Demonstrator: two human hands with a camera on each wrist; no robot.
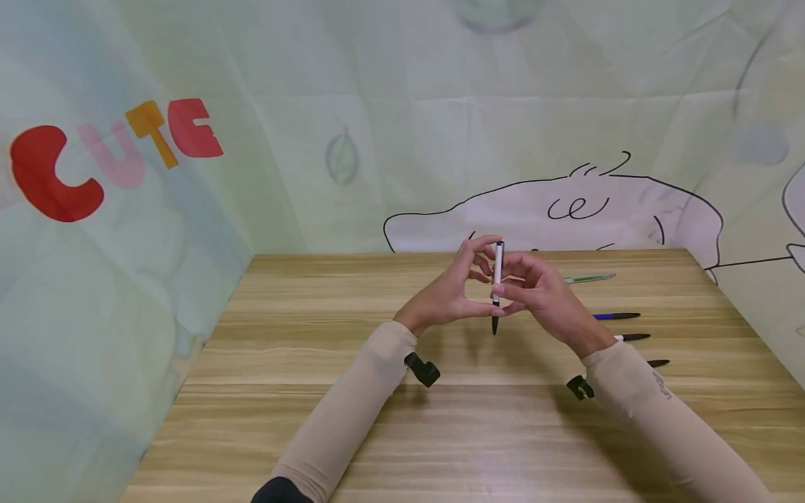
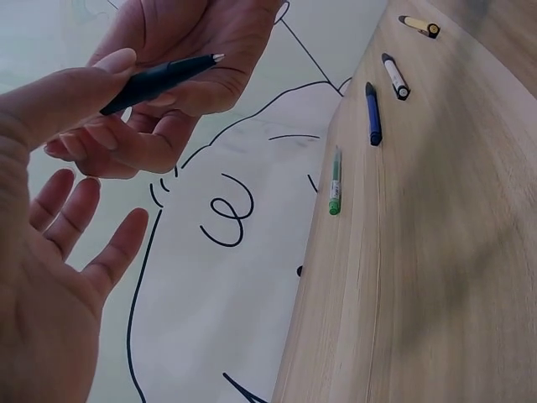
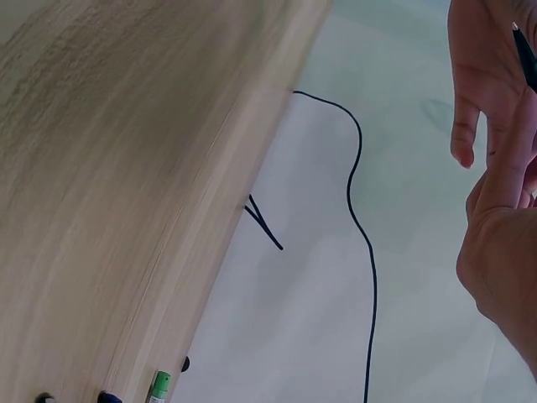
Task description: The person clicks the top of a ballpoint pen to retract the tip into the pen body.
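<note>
White pen [image 1: 499,261] held tip-down between both hands

Above the table [image 1: 251,391], the pen is pinched by the thumb and fingers of the right hand [image 1: 555,302]. Its top and dark grip are touched by the widely parted forefinger and thumb of the left hand [image 1: 448,290]. Four other pens [image 1: 619,316] are seen at the right.

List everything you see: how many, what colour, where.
Held pen: one, white and black, mid-air, tip down
Green pen: one, green, right side, rearmost in row
Blue pen: one, blue and black, next nearer
White pen: one, white and black, nearer again
Yellow pen: one, yellow and black, nearest
Table: one, wood-toned, beneath pens
Backdrop: one, pale green, behind and left
Letters: four, red, pink and orange, backdrop's left
Cartoon: one, whitish, black-outlined, behind table
Wrist mounts: two, black, one each side
Sleeves: two, beige, lower foreground
Left hand, right hand: two, bare, holding pen
</note>
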